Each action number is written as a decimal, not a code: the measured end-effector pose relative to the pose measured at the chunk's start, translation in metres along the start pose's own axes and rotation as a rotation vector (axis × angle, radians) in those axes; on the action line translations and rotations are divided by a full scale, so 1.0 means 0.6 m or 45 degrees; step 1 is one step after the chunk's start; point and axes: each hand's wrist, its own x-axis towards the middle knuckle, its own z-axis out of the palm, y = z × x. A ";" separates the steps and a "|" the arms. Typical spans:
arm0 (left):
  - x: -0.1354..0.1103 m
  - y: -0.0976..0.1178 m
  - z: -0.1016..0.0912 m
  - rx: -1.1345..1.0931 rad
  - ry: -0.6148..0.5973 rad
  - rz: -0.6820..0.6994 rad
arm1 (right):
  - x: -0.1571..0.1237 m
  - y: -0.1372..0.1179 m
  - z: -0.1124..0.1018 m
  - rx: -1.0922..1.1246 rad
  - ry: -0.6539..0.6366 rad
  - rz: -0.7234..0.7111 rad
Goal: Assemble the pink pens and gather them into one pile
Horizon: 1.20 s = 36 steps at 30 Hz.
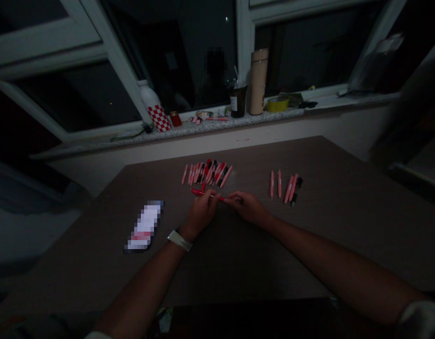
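Head view, dim, looking down over a brown wood-grain table (238,263) pushed up below a window. The left hand (201,213), with a white watch strap (179,240) at its wrist, is closed around a slim red pen (203,192), whose red end sticks out to the left of the fist. The pen lies roughly level, and its thin far end points toward the right hand (250,208). The right hand's fingertips (234,198) are narrowly drawn together at or just beside that end, though the gloom hides whether they grip it. Just above the hands lies a fanned cluster of pink pens (207,173), some with red or black parts, crowded together and overlapping. Further right, a smaller group of pink pens (283,186) lies well apart from the cluster, with small black pieces (297,189) at its right end. Left of the hands is a flat card (143,226), pixelated so that nothing on it can be read. On the granite sill (189,129) stand a white bottle with a red checkered pattern (154,107), a dark cup (238,100) with a pale label too small to read, a tan flask (258,82) and a roll of yellow tape (277,104).
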 end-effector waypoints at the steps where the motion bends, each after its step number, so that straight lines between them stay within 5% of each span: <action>1: 0.000 0.000 0.000 -0.010 0.002 0.004 | 0.000 0.001 0.000 -0.033 -0.041 -0.020; 6: 0.000 0.000 0.001 -0.008 0.006 0.028 | 0.001 0.006 -0.004 -0.113 -0.134 -0.077; 19: 0.001 0.000 0.001 -0.008 0.033 0.026 | 0.000 0.004 0.001 0.055 0.070 0.077; 28: -0.001 -0.003 0.003 -0.063 0.050 0.101 | 0.005 0.010 -0.004 -0.063 -0.231 -0.075; 36: -0.001 0.000 0.001 -0.022 0.035 0.048 | 0.004 0.012 -0.001 0.094 -0.077 -0.015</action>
